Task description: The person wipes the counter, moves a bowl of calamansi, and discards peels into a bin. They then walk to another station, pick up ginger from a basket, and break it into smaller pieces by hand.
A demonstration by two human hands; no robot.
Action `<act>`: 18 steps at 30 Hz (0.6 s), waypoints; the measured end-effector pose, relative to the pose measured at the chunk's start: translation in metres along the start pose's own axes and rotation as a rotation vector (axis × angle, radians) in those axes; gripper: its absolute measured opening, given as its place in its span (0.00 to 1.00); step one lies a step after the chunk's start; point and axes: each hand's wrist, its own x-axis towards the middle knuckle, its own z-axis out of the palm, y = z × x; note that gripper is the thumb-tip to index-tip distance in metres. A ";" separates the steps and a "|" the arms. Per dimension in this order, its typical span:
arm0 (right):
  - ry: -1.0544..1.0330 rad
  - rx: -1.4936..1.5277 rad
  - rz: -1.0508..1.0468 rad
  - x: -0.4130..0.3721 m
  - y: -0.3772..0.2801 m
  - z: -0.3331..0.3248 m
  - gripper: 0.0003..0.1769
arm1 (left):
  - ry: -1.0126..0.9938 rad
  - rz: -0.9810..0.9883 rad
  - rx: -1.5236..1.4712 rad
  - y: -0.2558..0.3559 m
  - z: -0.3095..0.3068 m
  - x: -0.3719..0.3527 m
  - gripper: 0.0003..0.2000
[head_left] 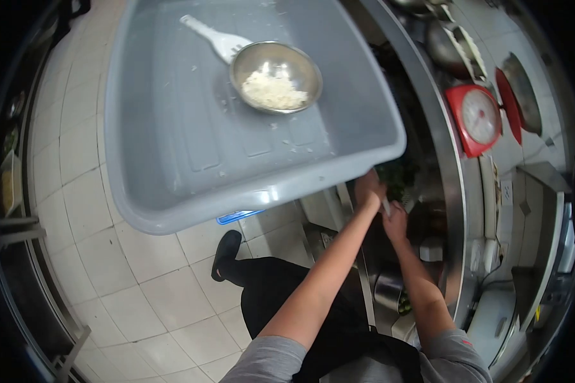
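My left hand [368, 189] is just below the corner of a large grey plastic tub [262, 195], with its fingers closed and partly hidden. Beside it, lower and to the right, my right hand [395, 221] is closed around a narrow whitish object [386, 206] that looks like a handle; its far end is hard to make out. Dark green leafy stuff [399, 173] lies in shadow just beyond both hands. Inside the tub, a steel bowl [310, 73] holds white cooked rice [275, 89]. A white slotted spatula [207, 33] rests against the bowl, and grains are scattered over the tub floor.
A red kitchen scale [476, 118] stands on the right, near several metal bowls [442, 48]. A steel container [388, 290] with green pieces sits by my right forearm. The steel counter edge [452, 191] runs along the right, and the tiled floor [153, 281] spreads to the left.
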 end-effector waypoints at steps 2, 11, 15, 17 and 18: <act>0.057 -0.049 -0.042 -0.006 -0.015 -0.003 0.08 | 0.186 0.109 -0.006 -0.002 -0.003 -0.002 0.31; -0.080 0.103 0.195 -0.021 -0.072 -0.033 0.17 | -0.122 -0.048 0.018 -0.016 -0.028 0.011 0.49; 0.092 0.547 0.351 -0.116 -0.085 -0.065 0.30 | -0.211 -0.335 -0.264 0.022 -0.073 -0.057 0.47; -0.173 0.797 0.865 -0.228 -0.044 -0.007 0.24 | -0.345 -0.474 -0.259 -0.020 -0.118 -0.099 0.37; -0.297 1.113 1.449 -0.247 -0.042 -0.037 0.23 | -0.356 -0.560 -0.273 -0.056 -0.146 -0.127 0.32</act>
